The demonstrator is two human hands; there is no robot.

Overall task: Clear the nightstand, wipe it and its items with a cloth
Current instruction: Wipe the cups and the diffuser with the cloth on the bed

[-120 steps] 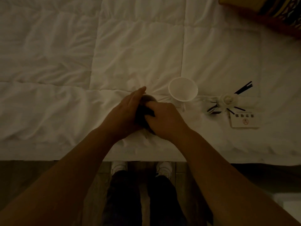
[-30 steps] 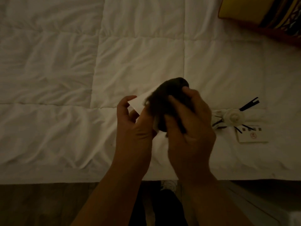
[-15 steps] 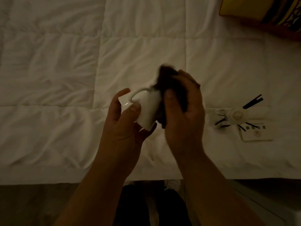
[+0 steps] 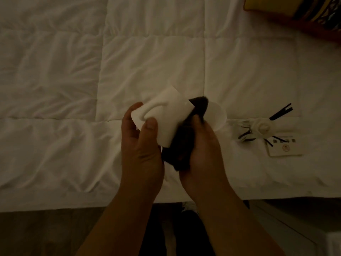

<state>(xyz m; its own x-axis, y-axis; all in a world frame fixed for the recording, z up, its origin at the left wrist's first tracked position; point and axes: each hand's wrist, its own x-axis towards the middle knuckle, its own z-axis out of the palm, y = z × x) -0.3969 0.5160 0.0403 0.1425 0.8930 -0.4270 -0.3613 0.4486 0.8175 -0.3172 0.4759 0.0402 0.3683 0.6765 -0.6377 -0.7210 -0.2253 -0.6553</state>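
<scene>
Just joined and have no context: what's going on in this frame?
A person stands at the edge of a bed, wiping a white mug. The left hand holds the mug tilted, while the right hand presses a dark cloth against it. A second white cup sits partly hidden behind the hands. A reed diffuser and a small white card lie on the duvet to the right.
</scene>
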